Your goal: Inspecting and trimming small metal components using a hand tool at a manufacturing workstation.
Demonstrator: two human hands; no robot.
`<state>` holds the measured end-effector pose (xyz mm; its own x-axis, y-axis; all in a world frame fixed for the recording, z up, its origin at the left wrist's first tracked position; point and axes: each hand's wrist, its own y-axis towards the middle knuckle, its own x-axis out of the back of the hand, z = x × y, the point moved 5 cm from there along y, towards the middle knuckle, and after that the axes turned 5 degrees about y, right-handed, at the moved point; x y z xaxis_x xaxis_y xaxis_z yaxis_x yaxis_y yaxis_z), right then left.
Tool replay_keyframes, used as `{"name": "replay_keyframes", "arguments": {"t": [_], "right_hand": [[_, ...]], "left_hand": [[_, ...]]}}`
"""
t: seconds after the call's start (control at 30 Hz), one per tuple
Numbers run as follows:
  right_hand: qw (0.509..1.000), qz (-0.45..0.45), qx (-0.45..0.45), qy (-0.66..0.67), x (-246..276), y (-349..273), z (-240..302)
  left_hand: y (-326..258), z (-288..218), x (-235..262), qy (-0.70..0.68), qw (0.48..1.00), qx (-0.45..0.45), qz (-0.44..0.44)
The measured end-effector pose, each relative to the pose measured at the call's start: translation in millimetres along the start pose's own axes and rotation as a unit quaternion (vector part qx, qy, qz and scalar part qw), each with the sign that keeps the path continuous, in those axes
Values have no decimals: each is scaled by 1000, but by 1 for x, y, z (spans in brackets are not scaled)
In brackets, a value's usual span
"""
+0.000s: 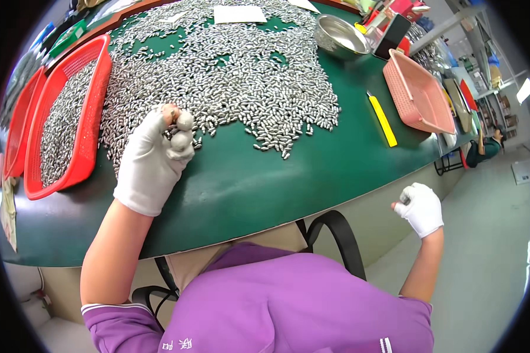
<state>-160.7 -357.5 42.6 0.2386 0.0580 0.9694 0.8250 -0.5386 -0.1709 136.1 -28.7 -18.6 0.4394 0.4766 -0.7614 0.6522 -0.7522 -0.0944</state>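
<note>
Many small silvery metal cylinders (265, 76) lie spread in a loose layer over the green table. At the near left edge of this layer is my left hand (156, 153), in a white glove with a bare fingertip showing. Its fingers are curled and pinched together; whatever they grip is too small to name. My right hand (419, 209), gloved the same way, hangs off to the right past the table's front edge. Its fingers are closed with greyish tips, and I cannot make out what is inside them.
A red plastic basket (103, 88) full of the cylinders stands at left, beside another red basket (26, 126). To the right are a yellow-handled tool (383, 122), a pink basket (421, 94), a metal bowl (341, 36) and a dark phone-like slab (393, 35). White paper (239, 14) lies at the back.
</note>
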Motion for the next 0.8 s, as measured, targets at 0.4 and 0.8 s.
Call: {"name": "replay_keyframes", "arguments": {"t": [0.4, 0.8], "right_hand": [[858, -162, 435, 219, 43, 25, 198], [862, -184, 462, 102, 34, 22, 224]], "left_hand": [[1, -2, 0, 19, 1000, -19, -14], [2, -10, -1, 5, 1000, -18, 20]]}}
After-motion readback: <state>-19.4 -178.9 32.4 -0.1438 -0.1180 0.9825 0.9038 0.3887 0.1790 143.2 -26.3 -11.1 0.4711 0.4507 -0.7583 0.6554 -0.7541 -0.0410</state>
